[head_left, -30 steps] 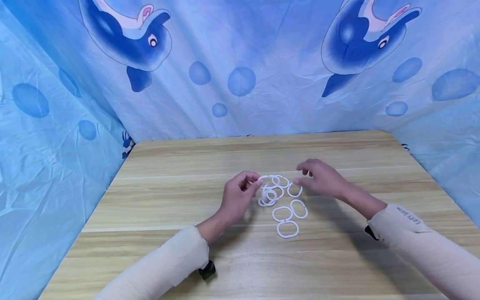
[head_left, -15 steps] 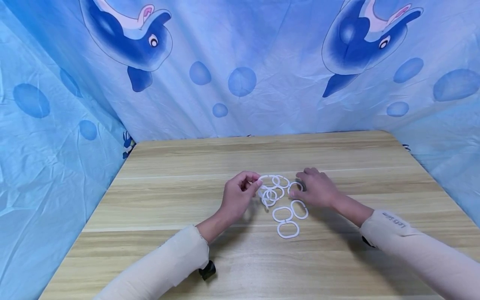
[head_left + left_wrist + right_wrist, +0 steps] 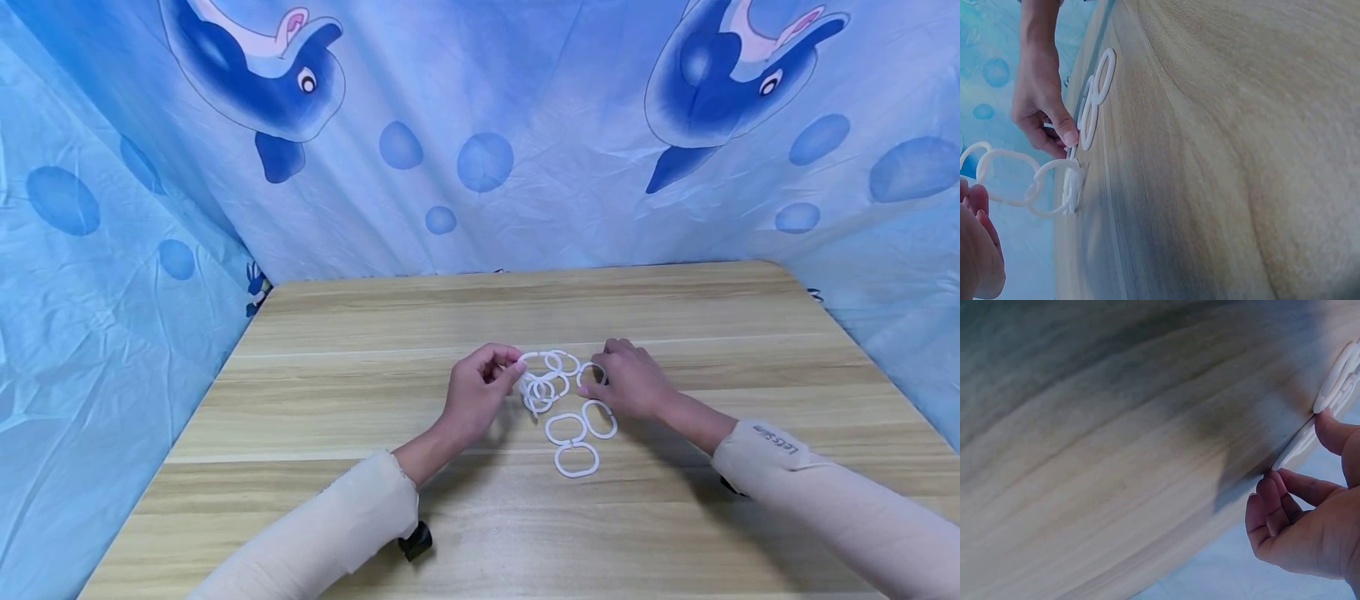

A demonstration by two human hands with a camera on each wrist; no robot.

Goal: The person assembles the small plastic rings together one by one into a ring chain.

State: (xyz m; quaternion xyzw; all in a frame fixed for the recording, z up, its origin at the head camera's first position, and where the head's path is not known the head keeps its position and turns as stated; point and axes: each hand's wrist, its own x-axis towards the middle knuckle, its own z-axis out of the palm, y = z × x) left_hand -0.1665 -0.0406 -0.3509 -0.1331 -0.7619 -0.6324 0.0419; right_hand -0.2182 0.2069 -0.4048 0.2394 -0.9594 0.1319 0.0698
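My left hand [image 3: 480, 392] pinches the end link of a chain of white plastic oval rings [image 3: 1013, 152] between thumb and fingers. That end is lifted, and the other links bunch on the table to its right. My right hand [image 3: 633, 379] lies low over the tabletop, its thumb and fingers curved round the far-right white plastic ring [image 3: 592, 363]. In the right wrist view, the index fingertip meets this flat ring [image 3: 1297, 442] at one end, with the thumb near the neighbouring rings. Three more rings lie closer to me, the nearest ring [image 3: 577, 476] touching another.
The wood-grain table [image 3: 337, 500] stretches away under both hands. Behind it and at the sides hangs a blue curtain [image 3: 555, 225] printed with dolphins and bubbles. A black wrist device [image 3: 415, 542] shows below the left sleeve.
My right hand has come down from above and settled with its fingers round the far-right ring. My left hand holds its place, and the links hanging below it have shifted slightly.
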